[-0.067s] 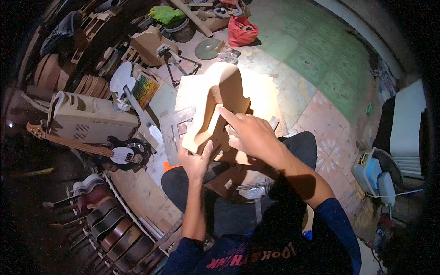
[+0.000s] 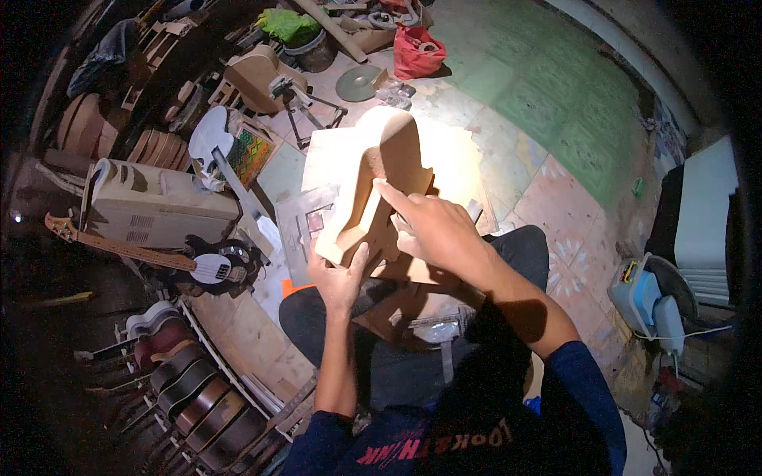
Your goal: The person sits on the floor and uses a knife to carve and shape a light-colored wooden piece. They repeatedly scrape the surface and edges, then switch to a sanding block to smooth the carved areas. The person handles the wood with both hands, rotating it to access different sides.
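Note:
A pale, unfinished wooden guitar body (image 2: 367,182) stands tilted on its edge in front of me, its curved sides in bright light. My left hand (image 2: 340,282) is closed around its near end, with the thumb on the right face. The index finger of my right hand (image 2: 436,230) stretches out and its tip touches the inner curve of the body's edge. The other right fingers are curled beneath and partly hidden; I see nothing held in them. Under the body lies a light board (image 2: 464,163), partly across my lap.
Several dark guitar bodies stand in a rack (image 2: 238,389) at lower left. Beyond it lie a black bass guitar (image 2: 210,266), a beige casing (image 2: 163,198) and a white guitar body (image 2: 211,135). A red bag (image 2: 417,54) sits at the far side, a blue-and-grey device (image 2: 647,297) at right.
My right hand and its index fingertip have shifted very slightly left and up along the edge. The left hand and the guitar body look unmoved.

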Motion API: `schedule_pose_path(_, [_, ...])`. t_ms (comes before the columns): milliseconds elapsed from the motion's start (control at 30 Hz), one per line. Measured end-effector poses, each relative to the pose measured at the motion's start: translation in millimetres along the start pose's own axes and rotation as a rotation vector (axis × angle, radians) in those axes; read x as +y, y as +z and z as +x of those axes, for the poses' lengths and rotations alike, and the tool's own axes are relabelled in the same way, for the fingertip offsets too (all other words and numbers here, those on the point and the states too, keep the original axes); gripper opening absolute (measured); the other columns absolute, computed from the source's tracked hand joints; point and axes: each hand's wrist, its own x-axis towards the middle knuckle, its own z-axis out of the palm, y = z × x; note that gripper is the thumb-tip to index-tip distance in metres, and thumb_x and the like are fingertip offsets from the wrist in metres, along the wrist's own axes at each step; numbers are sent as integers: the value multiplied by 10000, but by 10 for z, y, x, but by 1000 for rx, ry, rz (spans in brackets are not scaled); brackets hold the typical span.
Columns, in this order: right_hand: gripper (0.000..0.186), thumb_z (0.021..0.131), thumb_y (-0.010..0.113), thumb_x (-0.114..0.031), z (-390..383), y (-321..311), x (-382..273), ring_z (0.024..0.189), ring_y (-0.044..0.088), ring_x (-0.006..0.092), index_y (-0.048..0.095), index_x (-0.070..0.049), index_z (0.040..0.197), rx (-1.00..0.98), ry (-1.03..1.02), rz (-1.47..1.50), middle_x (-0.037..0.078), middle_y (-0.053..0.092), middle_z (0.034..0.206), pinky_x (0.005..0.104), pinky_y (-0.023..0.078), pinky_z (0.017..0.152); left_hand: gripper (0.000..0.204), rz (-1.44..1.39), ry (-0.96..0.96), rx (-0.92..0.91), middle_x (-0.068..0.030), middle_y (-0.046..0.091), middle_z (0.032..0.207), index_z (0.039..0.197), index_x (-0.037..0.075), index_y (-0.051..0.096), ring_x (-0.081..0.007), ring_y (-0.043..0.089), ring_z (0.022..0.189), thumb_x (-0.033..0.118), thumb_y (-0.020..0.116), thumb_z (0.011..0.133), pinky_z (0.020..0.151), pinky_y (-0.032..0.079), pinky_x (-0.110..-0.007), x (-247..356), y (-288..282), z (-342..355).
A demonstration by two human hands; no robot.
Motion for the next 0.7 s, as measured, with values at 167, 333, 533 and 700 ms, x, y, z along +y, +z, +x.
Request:
schedule_pose_path(167, [837, 769, 723, -116, -58, 60, -112, 862, 657, 349, 349, -140, 1517, -72, 7, -85, 150, 624, 890, 452, 533, 755, 599, 37, 20, -23, -122, 628, 1193, 1270, -35, 561, -224, 625, 1097, 112, 831, 757, 981, 480, -357, 7, -29, -62])
schedule_pose_path(333, [770, 786, 727, -127, -178, 125, -200, 868, 669, 349, 420, -163, 1491, -157, -79, -58, 170, 645, 917, 428, 551, 750, 633, 78, 12, -56, -129, 603, 1216, 1277, -27, 563, -247, 607, 1127, 146, 845, 737, 1006, 465, -373, 43, -67, -46])
schedule_pose_path(533, [384, 870, 674, -109, -244, 132, 12, 940, 676, 162, 616, -42, 1244, -169, 136, 766, 98, 703, 1040, 303, 534, 822, 637, 97, 182, -30, -159, 595, 1235, 1261, -13, 586, -251, 600, 1133, 117, 834, 689, 973, 484, -373, 14, -129, -53])
schedule_pose_path(700, [205, 957, 633, -143, -460, 359, 84, 803, 644, 114, 585, -21, 1114, 115, 305, 873, 47, 664, 956, 262, 531, 723, 663, 0, 130, -143, -165, 657, 1171, 1307, 5, 567, -247, 644, 1076, 83, 800, 692, 967, 500, -367, 168, -115, -126])
